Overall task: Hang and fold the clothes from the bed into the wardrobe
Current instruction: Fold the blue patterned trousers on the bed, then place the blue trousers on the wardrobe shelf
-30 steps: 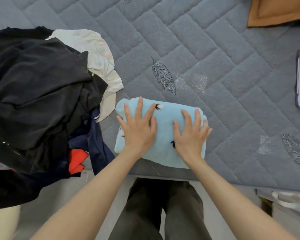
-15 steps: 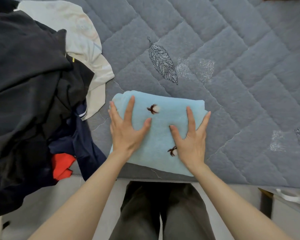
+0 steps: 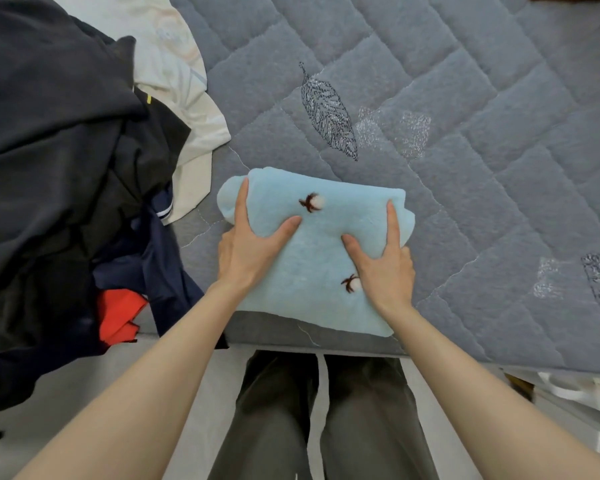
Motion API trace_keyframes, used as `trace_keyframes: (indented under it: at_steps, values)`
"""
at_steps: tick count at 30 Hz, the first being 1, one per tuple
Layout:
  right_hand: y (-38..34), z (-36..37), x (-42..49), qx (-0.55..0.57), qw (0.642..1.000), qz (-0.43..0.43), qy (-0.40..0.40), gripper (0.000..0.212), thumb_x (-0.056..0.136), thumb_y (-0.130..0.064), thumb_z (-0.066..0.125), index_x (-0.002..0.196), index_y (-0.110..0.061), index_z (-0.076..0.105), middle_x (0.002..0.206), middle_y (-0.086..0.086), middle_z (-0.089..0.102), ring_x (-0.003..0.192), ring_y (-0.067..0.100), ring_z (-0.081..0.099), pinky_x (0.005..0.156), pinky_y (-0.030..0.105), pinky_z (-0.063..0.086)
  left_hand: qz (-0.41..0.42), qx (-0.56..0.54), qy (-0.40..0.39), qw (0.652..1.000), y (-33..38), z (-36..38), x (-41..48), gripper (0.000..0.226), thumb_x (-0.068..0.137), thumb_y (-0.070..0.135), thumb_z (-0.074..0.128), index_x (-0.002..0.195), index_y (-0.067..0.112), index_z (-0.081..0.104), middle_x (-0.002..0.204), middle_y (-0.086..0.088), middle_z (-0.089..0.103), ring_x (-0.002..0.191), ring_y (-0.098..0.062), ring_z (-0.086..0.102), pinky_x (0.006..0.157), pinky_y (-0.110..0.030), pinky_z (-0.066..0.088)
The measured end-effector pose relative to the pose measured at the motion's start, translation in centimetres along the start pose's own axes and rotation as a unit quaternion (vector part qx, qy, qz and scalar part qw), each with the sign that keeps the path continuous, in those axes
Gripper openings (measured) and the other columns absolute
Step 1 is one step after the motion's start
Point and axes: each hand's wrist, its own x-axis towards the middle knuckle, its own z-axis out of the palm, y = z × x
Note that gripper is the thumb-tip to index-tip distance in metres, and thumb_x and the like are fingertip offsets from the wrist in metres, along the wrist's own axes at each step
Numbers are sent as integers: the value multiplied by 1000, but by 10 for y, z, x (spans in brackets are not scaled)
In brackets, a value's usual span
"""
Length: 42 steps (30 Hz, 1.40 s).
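One folded blue garment (image 3: 314, 261) lies at the bed's (image 3: 482, 174) near edge, left grip (image 3: 253, 245) and right grip (image 3: 387, 266) clasping its sides. One clothes pile (image 3: 63, 161) crowds the left edge; rightward the bed lies open.

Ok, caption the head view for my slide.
Left hand and right hand grip a folded light-blue fleece garment on the quilted bed.
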Motion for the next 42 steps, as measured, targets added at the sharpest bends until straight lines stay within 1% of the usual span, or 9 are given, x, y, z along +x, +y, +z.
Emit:
trace_keyframes:
  at_steps: [6, 13, 20, 22, 25, 31, 36, 40, 42]
  values:
    - [-20, -38, -1, -28, 998, -40, -48, 88, 64, -85, 53, 139, -60, 14, 128, -2, 59, 118, 29, 53, 89, 38, 39, -44, -76, 3, 996, 10, -16, -29, 100, 58, 89, 54, 137, 62, -1, 141, 0, 46, 122, -32, 48, 84, -37, 33]
    - [-65, -86, -50, -44, 980, -169, -96, 86, 65, -83, 55, 138, -63, 13, 127, -3, 58, 116, 26, 53, 91, 40, 42, -61, -169, 107, 978, 20, -52, -117, 103, 57, 88, 55, 138, 60, -1, 145, 12, 39, 127, -22, 45, 103, -43, 37]
    - [-113, -120, -91, -72, 930, -298, -205, 76, 72, -78, 52, 135, -67, 11, 125, -3, 56, 112, 22, 55, 97, 49, 45, -79, -255, 248, 931, 28, -80, -209, 95, 67, 80, 57, 135, 65, -7, 132, 23, 33, 118, -15, 43, 96, -38, 38]
    - [-123, -127, -108, -85, 907, -331, -246, 71, 76, -75, 50, 135, -68, 10, 125, -3, 55, 109, 21, 55, 93, 45, 46, -81, -305, 274, 909, 26, -83, -239, 91, 74, 74, 58, 136, 65, -8, 131, 30, 29, 119, -9, 40, 97, -33, 36]
    - [-134, -133, -140, -106, 869, -380, -300, 68, 81, -70, 50, 136, -67, 9, 127, -3, 53, 100, 15, 52, 83, 34, 42, -87, -346, 312, 881, 16, -89, -287, 81, 84, 65, 54, 142, 58, -2, 134, 34, 23, 121, -1, 36, 96, -25, 31]
    - [-145, -126, -229, -156, 773, -462, -406, 69, 84, -66, 50, 138, -64, 7, 128, -1, 53, 94, 13, 52, 78, 29, 38, -134, -385, 407, 817, -16, -96, -404, 66, 88, 64, 49, 141, 59, 10, 136, 33, 32, 124, -1, 39, 98, -25, 31]
    - [-133, -112, -330, -204, 651, -542, -490, 78, 77, -71, 54, 137, -64, 5, 132, 0, 52, 110, 20, 55, 84, 33, 42, -188, -412, 513, 730, -48, -81, -523, 70, 77, 77, 50, 136, 64, 15, 134, 37, 38, 123, 3, 41, 99, -25, 33]
    - [-102, -111, -421, -226, 545, -589, -553, 84, 73, -74, 56, 138, -62, 4, 133, 3, 50, 113, 23, 55, 90, 36, 45, -234, -422, 592, 645, -68, -51, -626, 71, 75, 77, 52, 137, 62, 19, 135, 27, 43, 123, -1, 45, 104, -28, 36]
    - [-82, -114, -467, -231, 495, -607, -577, 85, 73, -74, 55, 140, -59, 5, 135, 3, 49, 116, 24, 54, 94, 39, 46, -249, -408, 632, 609, -73, -33, -676, 72, 78, 74, 52, 140, 56, 20, 137, 25, 41, 123, 2, 43, 99, -15, 36]
